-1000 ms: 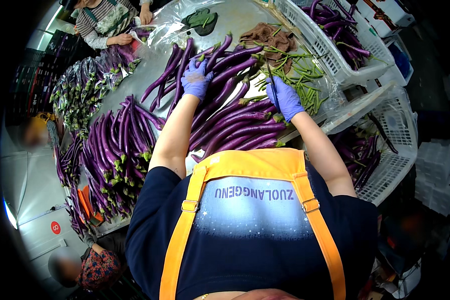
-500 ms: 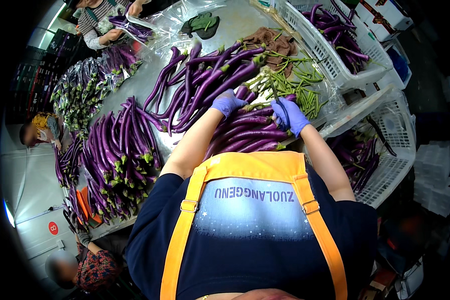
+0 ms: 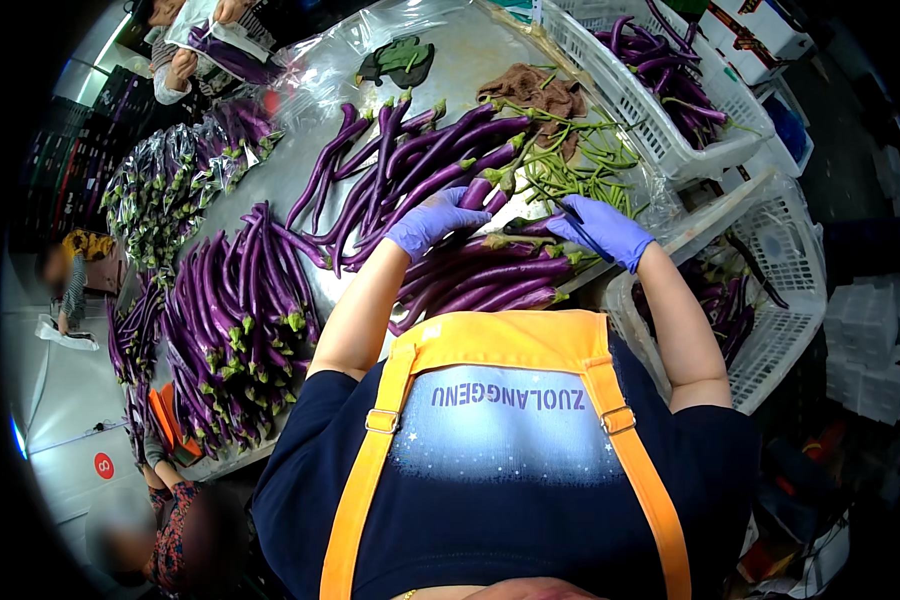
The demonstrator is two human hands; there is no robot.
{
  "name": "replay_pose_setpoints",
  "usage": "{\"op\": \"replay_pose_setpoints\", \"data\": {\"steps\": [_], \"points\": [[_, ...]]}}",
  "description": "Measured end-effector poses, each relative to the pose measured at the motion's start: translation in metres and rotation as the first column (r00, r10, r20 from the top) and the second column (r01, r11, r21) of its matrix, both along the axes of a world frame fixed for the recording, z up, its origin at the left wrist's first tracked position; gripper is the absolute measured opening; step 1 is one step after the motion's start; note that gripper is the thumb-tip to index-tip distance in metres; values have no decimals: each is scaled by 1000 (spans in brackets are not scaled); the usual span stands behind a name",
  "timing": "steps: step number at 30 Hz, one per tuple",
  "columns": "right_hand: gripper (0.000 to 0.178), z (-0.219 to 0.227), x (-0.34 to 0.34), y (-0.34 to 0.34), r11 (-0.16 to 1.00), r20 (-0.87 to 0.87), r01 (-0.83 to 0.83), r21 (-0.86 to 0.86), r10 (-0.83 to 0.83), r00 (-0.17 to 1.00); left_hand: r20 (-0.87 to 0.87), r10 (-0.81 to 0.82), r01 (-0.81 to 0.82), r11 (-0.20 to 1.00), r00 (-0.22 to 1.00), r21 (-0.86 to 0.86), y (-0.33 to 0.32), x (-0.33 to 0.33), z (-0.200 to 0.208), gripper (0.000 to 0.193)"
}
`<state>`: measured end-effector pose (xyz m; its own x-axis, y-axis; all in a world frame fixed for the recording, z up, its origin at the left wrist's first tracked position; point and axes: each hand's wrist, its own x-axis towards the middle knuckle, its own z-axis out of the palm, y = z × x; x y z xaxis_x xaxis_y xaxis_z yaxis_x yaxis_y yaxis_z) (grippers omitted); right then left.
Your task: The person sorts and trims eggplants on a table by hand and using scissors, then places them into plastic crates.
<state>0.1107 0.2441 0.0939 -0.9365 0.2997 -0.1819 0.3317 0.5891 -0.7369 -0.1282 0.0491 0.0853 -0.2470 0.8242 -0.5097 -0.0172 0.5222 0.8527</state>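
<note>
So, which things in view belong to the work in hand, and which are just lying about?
Seemingly in use:
- long purple eggplants
- slim dark tool in the purple-gloved right hand

Apparently lying about:
- crumpled brown cloth
- dark green fabric bundle

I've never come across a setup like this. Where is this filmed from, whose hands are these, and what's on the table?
There is no machine here: a person works with their own two hands, in purple gloves. The camera is worn on the head and looks down; its wide fisheye lens bends straight edges.

On the metal table lie many long purple eggplants, cut green stems and a brown cloth. White crates with more eggplants stand at the right.

The left hand touches the eggplants in front of the person; whether it grips one is hard to tell. The right hand holds a slim dark tool, partly hidden.
</note>
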Motion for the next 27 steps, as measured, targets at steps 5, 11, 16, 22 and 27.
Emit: {"op": "replay_pose_setpoints", "data": {"steps": [5,11,16,22,27], "points": [[50,-11,-24,0,997,-28,-56,-47,55,998,11,13,-15,982,1000,190,-8,7,-10,43],[18,-10,-30,-7,996,-108,-93,0,92,990,63,-12,2,989,998,150,0,16,2,43],[29,-22,-28,-19,998,-193,-47,-50,36,981,53,-50,40,986,997,162,-1,10,-12,44],[21,-51,-31,-30,956,-299,-5,-295,-87,950,92,-60,48,990,994,130,-6,8,-17,55],[23,-29,-28,-33,990,-174,85,110,-65,983,87,-25,14,992,996,127,-8,17,-3,41]]}}
